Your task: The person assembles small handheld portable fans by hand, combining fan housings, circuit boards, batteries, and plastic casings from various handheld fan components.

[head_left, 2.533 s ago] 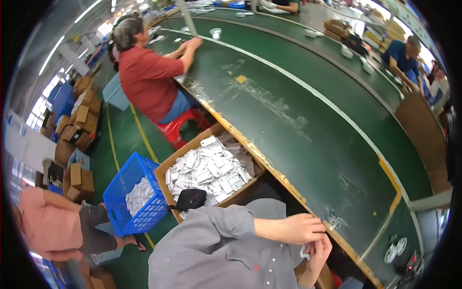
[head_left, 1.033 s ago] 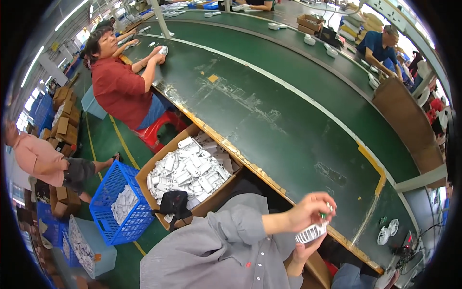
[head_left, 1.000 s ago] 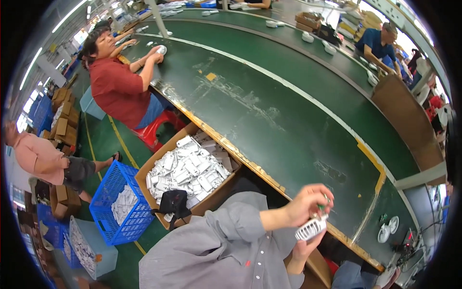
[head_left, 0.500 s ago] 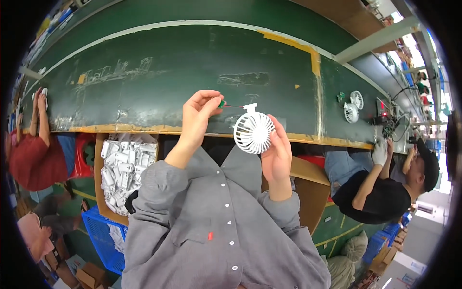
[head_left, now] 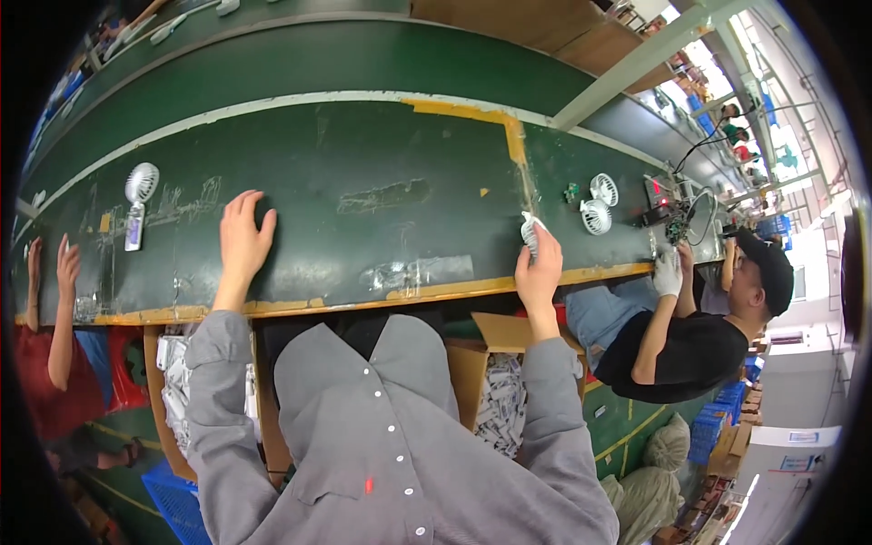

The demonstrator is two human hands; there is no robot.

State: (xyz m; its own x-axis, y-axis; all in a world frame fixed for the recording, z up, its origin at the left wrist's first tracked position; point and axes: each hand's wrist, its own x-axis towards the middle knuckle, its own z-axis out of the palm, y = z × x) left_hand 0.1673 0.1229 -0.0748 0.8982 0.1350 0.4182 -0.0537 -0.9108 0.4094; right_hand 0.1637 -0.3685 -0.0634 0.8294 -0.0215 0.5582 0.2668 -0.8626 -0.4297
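Observation:
My left hand (head_left: 243,238) hovers over or rests on the green bench (head_left: 300,245), thumb apart from the fingers and nothing in it. Out to the right, my right hand (head_left: 542,270) grips a white ribbed fan head (head_left: 529,232) at the bench's near side; the fingers cover part of it. Beyond my left hand, a small white handheld fan (head_left: 134,218) lies on the bench with its round cage pointing away. Two more white fan heads (head_left: 597,216) lie together further right, beside a small green circuit board (head_left: 571,192).
A cardboard box (head_left: 154,400) of white parts stands below the bench at left, another open box (head_left: 468,386) at right. A co-worker with a gloved hand (head_left: 668,274) works by wired equipment (head_left: 668,213) at right. Another person's hands (head_left: 66,265) reach over the bench at far left.
My hands have parted from the middle, left hand leftward and emptied, right hand rightward with a fan head. A handheld fan now lies at left. The whole view has shifted.

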